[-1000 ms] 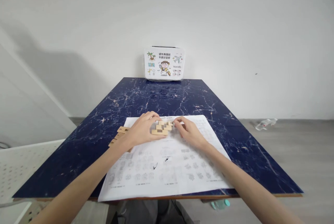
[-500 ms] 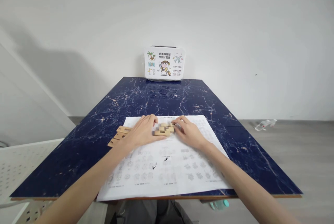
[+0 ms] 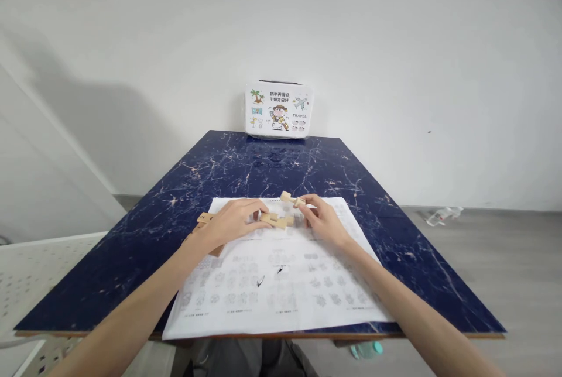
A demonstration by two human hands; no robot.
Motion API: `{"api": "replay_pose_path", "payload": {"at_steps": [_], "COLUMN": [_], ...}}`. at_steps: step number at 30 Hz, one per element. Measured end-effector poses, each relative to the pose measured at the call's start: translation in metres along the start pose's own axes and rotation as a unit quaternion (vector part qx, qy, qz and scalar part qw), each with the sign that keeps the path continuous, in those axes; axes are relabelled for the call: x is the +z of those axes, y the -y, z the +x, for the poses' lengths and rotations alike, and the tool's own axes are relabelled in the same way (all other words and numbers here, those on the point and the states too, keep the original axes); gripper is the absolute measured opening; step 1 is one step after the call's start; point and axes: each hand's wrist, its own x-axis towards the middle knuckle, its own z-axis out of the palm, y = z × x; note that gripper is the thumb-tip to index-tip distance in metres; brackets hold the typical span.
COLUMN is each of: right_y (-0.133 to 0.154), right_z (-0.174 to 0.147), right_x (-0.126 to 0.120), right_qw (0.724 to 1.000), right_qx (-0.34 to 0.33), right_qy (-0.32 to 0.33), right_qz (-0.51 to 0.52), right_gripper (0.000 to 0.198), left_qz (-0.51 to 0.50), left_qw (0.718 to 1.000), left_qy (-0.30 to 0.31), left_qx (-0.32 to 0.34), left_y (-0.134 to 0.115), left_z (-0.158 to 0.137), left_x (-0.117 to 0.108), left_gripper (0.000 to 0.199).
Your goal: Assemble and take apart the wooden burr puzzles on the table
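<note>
Between thumb and fingers, my right hand (image 3: 322,217) pinches a notched wooden puzzle piece (image 3: 293,198), raised above the paper and tilted. My left hand (image 3: 237,219) is closed at the fingertips on the end of another notched wooden puzzle block (image 3: 273,220), low over the printed sheet (image 3: 246,312). One more pale wooden end shows just right of that block; whether it is a separate piece I cannot tell. Several flat wooden plates (image 3: 204,218) with numbers lie left of my left hand, partly covered by it.
The sheet carries rows of small printed diagrams and two small tears. A white cartoon-printed case (image 3: 278,110) stands at the far edge of the blue marbled table (image 3: 263,166), against the wall. A perforated white rack (image 3: 26,283) is at the left; a clear plastic wrapper (image 3: 443,215) lies on the floor at right.
My right hand has lifted a wooden piece up and away from the cluster, which was together before. My left hand stays at the remaining wood, its wrist shifted slightly.
</note>
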Motion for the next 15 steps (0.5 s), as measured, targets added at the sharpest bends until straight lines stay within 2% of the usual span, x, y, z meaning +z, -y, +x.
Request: {"api": "replay_pose_path", "payload": {"at_steps": [4, 9, 12, 15], "right_y": [0.014, 0.017, 0.017, 0.020], "right_z": [-0.001, -0.005, -0.006, -0.008], "right_x": [-0.006, -0.008, -0.006, -0.004], "right_qw": [0.986, 0.946, 0.929, 0.907], "right_qx": [0.038, 0.085, 0.077, 0.043], "right_qy": [0.039, 0.134, 0.187, 0.236], "right_qz": [0.155, 0.283, 0.310, 0.346], "right_gripper": [0.048, 0.043, 0.042, 0.040], "left_qz": [-0.061, -0.074, -0.089, -0.134], "left_qw": [0.996, 0.989, 0.984, 0.981], "left_qy": [-0.053, -0.127, -0.151, -0.141], "left_qx": [-0.040, 0.010, 0.028, 0.001], "left_y": [-0.010, -0.017, -0.021, -0.025], "left_z": [-0.001, -0.003, -0.003, 0.000], "left_x": [-0.003, 0.001, 0.004, 0.007], "left_gripper": [0.026, 0.024, 0.025, 0.025]}}
